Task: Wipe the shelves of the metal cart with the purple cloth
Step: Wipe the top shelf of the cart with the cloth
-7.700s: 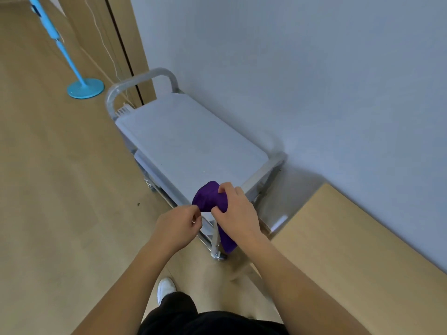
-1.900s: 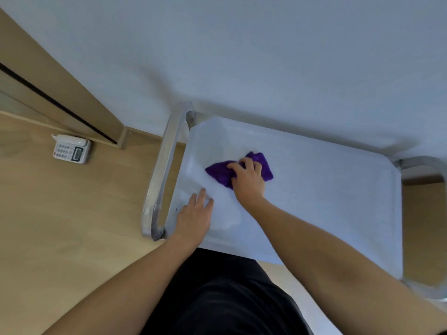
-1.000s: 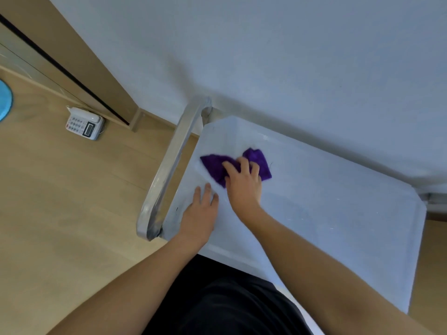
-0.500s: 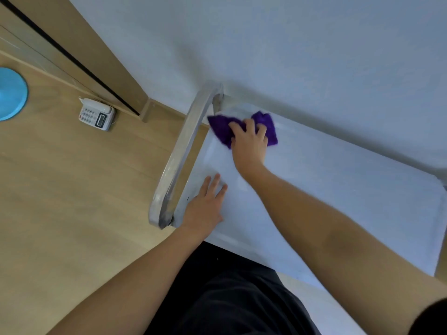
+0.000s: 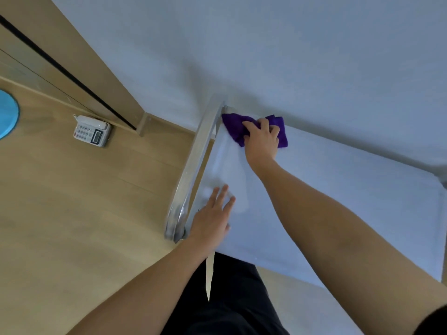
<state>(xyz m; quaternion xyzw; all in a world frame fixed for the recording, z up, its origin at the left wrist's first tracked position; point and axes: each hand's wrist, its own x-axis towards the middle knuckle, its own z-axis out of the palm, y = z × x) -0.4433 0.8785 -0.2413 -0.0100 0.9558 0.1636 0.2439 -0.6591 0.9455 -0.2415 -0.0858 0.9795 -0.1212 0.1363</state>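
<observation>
From above I see the metal cart's top shelf [image 5: 343, 189], pale and flat, standing against the wall. The purple cloth [image 5: 231, 124] lies crumpled in the shelf's far left corner, right beside the cart's curved metal handle [image 5: 197, 163]. My right hand [image 5: 261, 144] presses down on the cloth with its fingers spread over it. Flat on the shelf's near left corner rests my left hand [image 5: 214, 217], fingers straight and nothing in it. The lower shelves are hidden under the top one.
A white wall [image 5: 290, 56] runs directly behind the cart. On the wooden floor to the left sit a white desk phone [image 5: 92, 130] and a blue round base [image 5: 7, 114]. A wooden door frame [image 5: 79, 68] stands at the upper left.
My right hand has pushed the cloth from the shelf's left middle up into the far left corner by the handle. My left hand stays flat on the near left corner.
</observation>
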